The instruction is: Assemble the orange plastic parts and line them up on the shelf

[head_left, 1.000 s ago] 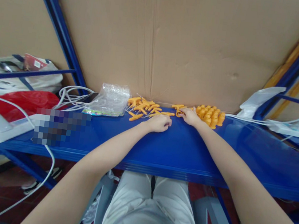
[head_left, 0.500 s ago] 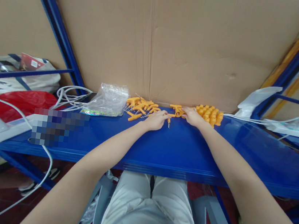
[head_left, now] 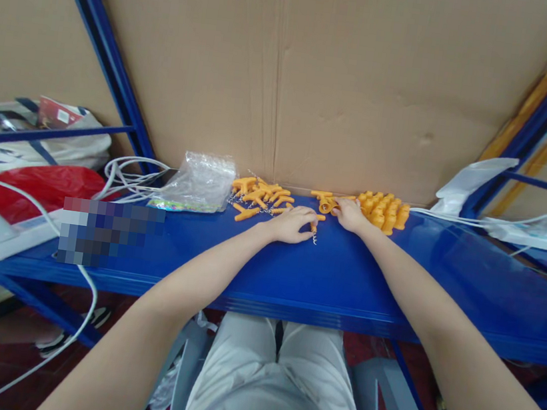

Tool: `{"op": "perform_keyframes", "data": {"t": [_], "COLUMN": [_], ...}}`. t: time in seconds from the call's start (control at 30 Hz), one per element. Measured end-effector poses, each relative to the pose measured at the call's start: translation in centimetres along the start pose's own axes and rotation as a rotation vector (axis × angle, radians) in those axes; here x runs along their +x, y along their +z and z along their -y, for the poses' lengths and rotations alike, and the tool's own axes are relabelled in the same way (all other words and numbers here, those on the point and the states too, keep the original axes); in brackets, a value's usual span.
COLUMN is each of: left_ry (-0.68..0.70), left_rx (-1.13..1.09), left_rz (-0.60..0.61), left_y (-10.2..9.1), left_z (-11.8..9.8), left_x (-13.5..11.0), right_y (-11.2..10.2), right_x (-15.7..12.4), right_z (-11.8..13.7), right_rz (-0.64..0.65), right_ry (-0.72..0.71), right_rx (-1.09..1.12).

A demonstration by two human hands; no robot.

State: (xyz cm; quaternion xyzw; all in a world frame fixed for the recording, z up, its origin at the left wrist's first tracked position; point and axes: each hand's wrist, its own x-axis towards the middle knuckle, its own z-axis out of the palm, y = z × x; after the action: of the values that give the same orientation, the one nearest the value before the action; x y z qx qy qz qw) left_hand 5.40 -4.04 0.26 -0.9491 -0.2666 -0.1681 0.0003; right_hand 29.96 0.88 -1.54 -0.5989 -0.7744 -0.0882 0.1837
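Note:
My left hand (head_left: 295,225) is closed on an orange-handled corkscrew (head_left: 314,226), its metal spiral pointing down just above the blue tabletop. To its right, my right hand (head_left: 350,214) has its fingers closed around an orange piece with a round open end (head_left: 325,207); the fingers hide part of it. Close behind that piece shows an orange T-shaped handle (head_left: 322,194). Beyond my left hand lies a loose pile of orange corkscrews (head_left: 257,193) with their spirals showing. Beside my right hand stand several orange knobbly pieces (head_left: 383,210) in a tight block.
A clear plastic bag (head_left: 200,182) lies left of the pile. Further left are white cables (head_left: 126,175), a red bag (head_left: 54,189) and a white power strip (head_left: 12,238). Cardboard (head_left: 319,90) closes the back. Blue posts (head_left: 106,55) frame the blue table (head_left: 323,285).
My left hand has shifted slightly right and turned, and the corkscrew has swung so its spiral sits lower and further right. My right hand has barely moved.

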Motion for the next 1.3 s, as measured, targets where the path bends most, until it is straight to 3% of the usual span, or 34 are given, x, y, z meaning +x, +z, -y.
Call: {"op": "perform_keyframes", "data": {"t": [0.2, 0.4, 0.67, 1.0, 1.17, 1.3], "left_ry": [-0.036, -0.129, -0.139, -0.141, -0.201, -0.202], "left_rx": [-0.037, -0.011, 0.098, 0.185, 0.175, 0.158], "left_rz": [0.036, 0.115, 0.052, 0.060, 0.098, 0.088], "left_y": [0.6, 1.1, 0.8, 0.6, -0.1, -0.2], "left_z": [-0.9, 0.0, 0.0, 0.2, 0.0, 0.0], "left_x": [0.0, 0.1, 0.3, 0.5, 0.2, 0.1], "right_y": [0.2, 0.3, 0.1, 0.2, -0.7, -2.6], "right_x": [-0.1, -0.3, -0.5, -0.8, -1.5, -1.4], "right_z": [0.3, 0.4, 0.8, 1.1, 2.0, 2.6], "right_rz": [-0.019, -0.047, 0.001, -0.051, -0.045, -0.109], "right_ry": [-0.006, -0.037, -0.021, -0.050, -0.093, -0.182], "right_rx": [-0.021, -0.010, -0.070, -0.039, -0.082, -0.117]}}
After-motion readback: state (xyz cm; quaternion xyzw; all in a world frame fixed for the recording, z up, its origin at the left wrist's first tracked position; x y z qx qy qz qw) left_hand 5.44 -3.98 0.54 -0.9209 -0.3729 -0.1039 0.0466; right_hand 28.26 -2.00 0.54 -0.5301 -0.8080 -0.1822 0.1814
